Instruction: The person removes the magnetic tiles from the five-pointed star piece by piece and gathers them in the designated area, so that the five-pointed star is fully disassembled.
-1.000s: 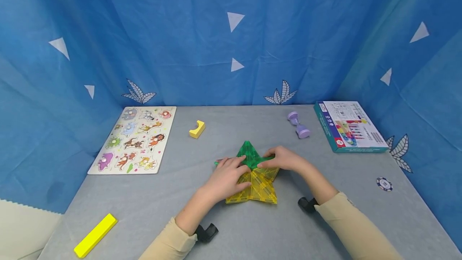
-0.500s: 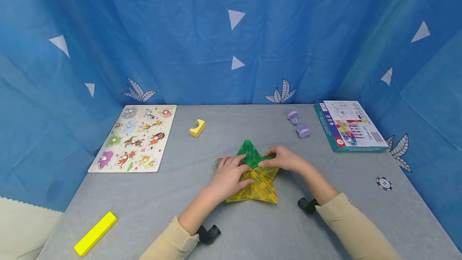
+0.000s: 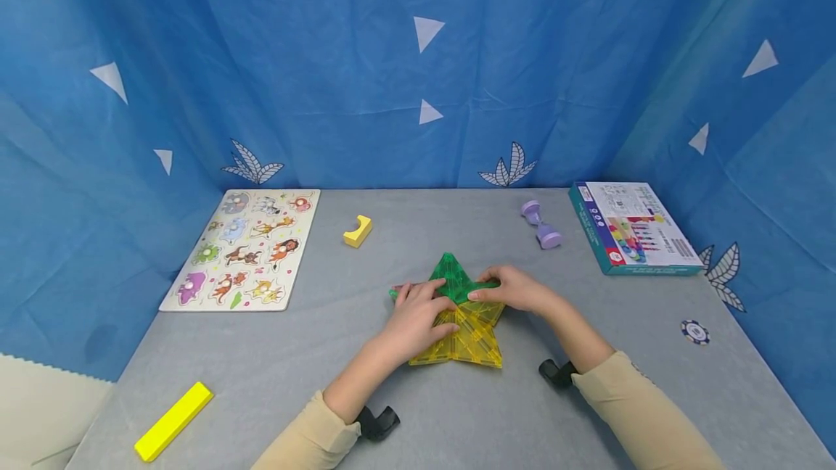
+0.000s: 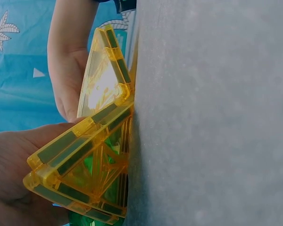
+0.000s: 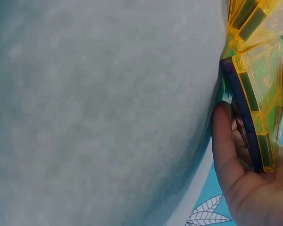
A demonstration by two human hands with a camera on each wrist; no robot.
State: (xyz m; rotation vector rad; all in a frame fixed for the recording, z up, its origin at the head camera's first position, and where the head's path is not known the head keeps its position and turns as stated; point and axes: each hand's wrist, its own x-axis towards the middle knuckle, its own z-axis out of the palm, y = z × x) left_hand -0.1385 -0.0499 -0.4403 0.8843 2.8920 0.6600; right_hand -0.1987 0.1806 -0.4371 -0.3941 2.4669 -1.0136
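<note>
A star-shaped build of see-through magnetic tiles stands on the table, with green tiles at the far side and yellow tiles nearer. My left hand holds its left side, fingers bent over the green part and thumb on the yellow. At the right point, my right hand pinches the build between thumb and fingers. The right wrist view shows a dark blue tile under a yellow one, beside the right fingers. Raised yellow tiles meet at edges in the left wrist view. Hands partly hide both side points.
An animal peg puzzle lies at the left, and a yellow arch block stands behind the build. A purple hourglass, a flat box and a poker chip are rightward. A yellow bar block lies front left.
The left hand has shifted very slightly on the star build. Both hands keep their hold, and the build stays in place.
</note>
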